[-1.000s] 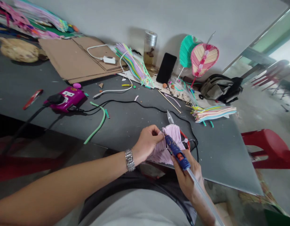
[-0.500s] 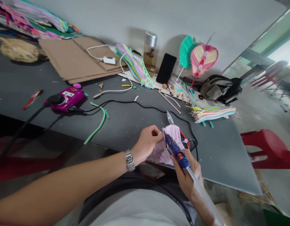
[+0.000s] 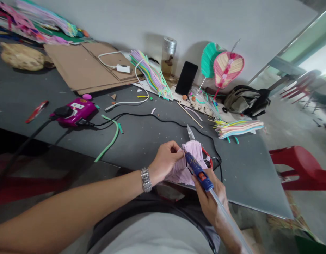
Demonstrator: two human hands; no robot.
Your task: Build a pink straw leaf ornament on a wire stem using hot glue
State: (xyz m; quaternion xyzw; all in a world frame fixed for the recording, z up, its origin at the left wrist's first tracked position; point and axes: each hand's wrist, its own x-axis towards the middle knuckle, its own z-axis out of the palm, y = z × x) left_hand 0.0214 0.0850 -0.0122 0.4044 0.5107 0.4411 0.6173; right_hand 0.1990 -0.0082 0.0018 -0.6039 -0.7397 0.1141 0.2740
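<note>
A blue hot glue gun [image 3: 198, 170] with a long clear glue stick out of its back is gripped in my right hand [image 3: 211, 192]. Its nozzle touches or nearly touches a pale pink ribbed piece [image 3: 194, 150] at the table's front edge. My left hand [image 3: 166, 158], with a metal watch at the wrist, is closed in a pinch at that piece's upper left, right by the nozzle. The fingertips hide exactly what they pinch. Partly under the pink piece lie scissors [image 3: 190, 133], blade pointing away, with red handles.
A black cord runs from a purple power socket [image 3: 77, 111] across the table to the right. Bundles of coloured pipe cleaners [image 3: 152, 76] lie behind, near a phone [image 3: 186, 78], a glass bottle [image 3: 168, 56] and two fans [image 3: 228, 69]. Cardboard [image 3: 80, 67] lies left; a red stool [image 3: 300, 167] stands right.
Both hands, the glue gun and the pink piece keep almost the same places. The view has shifted very slightly.
</note>
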